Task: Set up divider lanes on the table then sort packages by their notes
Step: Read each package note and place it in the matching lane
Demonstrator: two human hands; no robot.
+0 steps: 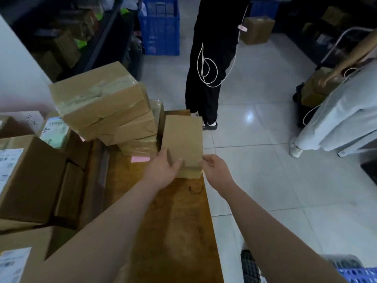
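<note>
small cardboard box [181, 139] on the table [173, 221] edge, left hand [161, 170] gripping its left side, right hand [214, 168] pinching the right corner, wonky box stack [106, 107] and pink note [140, 159] beside it

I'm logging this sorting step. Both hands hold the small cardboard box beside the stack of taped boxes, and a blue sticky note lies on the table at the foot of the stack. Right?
Not quite. The sticky note is pink, not blue, as the head view shows. The rest stands: the left hand and the right hand hold the small cardboard box beside the stack of taped boxes on the table.
</note>
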